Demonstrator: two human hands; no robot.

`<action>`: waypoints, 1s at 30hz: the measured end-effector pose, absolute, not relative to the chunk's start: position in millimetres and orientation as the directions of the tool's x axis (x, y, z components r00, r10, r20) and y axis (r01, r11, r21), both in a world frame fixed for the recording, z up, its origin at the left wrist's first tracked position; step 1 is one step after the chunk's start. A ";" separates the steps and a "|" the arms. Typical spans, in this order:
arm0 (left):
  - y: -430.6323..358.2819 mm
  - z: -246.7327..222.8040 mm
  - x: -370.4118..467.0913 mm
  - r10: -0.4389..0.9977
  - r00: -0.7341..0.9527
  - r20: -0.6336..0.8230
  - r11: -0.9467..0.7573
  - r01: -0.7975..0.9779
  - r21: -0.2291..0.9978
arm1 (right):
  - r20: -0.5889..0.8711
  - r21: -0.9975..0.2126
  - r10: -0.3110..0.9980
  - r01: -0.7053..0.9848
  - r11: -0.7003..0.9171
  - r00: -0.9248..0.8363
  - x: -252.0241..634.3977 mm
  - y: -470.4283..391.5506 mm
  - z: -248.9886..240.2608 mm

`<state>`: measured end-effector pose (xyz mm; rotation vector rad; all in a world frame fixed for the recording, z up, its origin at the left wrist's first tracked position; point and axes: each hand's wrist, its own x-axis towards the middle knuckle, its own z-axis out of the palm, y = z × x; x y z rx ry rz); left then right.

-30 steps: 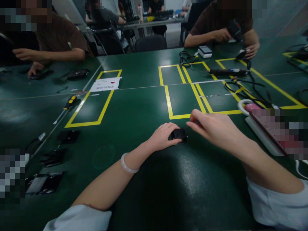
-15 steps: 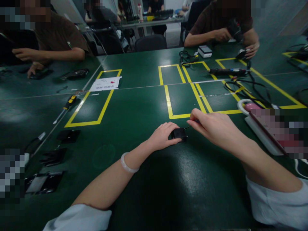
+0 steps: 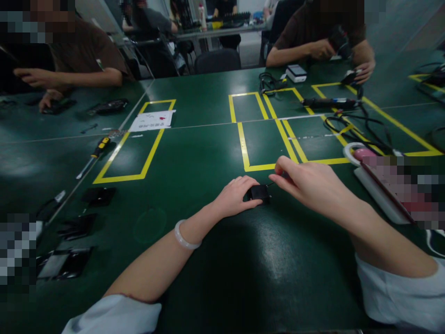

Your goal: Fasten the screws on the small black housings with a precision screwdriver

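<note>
A small black box (image 3: 259, 193) rests on the green table near the middle of the head view. My left hand (image 3: 237, 195) grips it from the left, thumb along the near side and fingers over the far side. To the right, my right hand (image 3: 302, 183) is closed in a pinch on a thin dark tool (image 3: 271, 184), whose shaft points at the box's right side. My fingers hide the tool's handle. A tiny light bit shows at the box's right edge.
A yellow-black screwdriver (image 3: 100, 147), a white paper sheet (image 3: 152, 121) and several black parts (image 3: 76, 226) lie left. Cables (image 3: 370, 132), a tape roll (image 3: 351, 153) and a blurred pink-white item (image 3: 382, 197) lie right. Two people sit across the table.
Both my hands and the black box stay almost where they were. Across the table at the left, a person's raised hand has shifted slightly left.
</note>
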<state>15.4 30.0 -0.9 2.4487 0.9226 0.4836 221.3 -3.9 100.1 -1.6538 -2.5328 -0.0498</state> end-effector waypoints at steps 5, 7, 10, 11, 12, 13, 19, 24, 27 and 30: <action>30.1 -0.5 15.3 0.687 0.712 0.145 -0.654 0.518 0.552 | 0.128 -0.059 0.907 0.910 0.411 -0.402 222.7 -2.2 97.8; 29.9 0.0 15.3 0.686 0.713 0.146 -0.654 0.516 0.553 | 0.138 -0.085 0.897 0.897 0.434 -0.421 223.9 -2.4 97.7; 29.7 0.1 15.3 0.686 0.714 0.144 -0.654 0.517 0.552 | 0.147 -0.103 0.891 0.889 0.446 -0.430 224.5 -3.0 98.5; 29.6 -0.1 15.4 0.686 0.713 0.143 -0.654 0.519 0.550 | 0.149 -0.101 0.893 0.892 0.442 -0.425 224.2 -3.1 98.8; 29.7 -0.3 15.4 0.687 0.713 0.143 -0.654 0.520 0.549 | 0.148 -0.094 0.896 0.896 0.434 -0.419 223.9 -3.1 99.0; 29.7 -0.4 15.4 0.687 0.712 0.145 -0.654 0.520 0.549 | 0.146 -0.082 0.900 0.902 0.425 -0.411 223.5 -2.9 98.9; 29.8 0.7 15.2 0.688 0.712 0.140 -0.648 0.516 0.560 | 0.150 -0.061 0.902 0.907 0.418 -0.405 223.8 -1.0 95.9; 30.1 0.3 15.3 0.685 0.713 0.147 -0.655 0.517 0.551 | 0.142 -0.075 0.896 0.898 0.433 -0.420 223.0 -2.6 98.2; 30.3 -1.4 15.7 0.688 0.711 0.145 -0.655 0.522 0.547 | 0.129 -0.051 0.908 0.912 0.408 -0.399 221.3 -3.2 100.1; 30.2 -2.0 15.9 0.692 0.707 0.144 -0.650 0.525 0.549 | 0.119 -0.019 0.917 0.922 0.386 -0.381 221.3 -2.6 99.7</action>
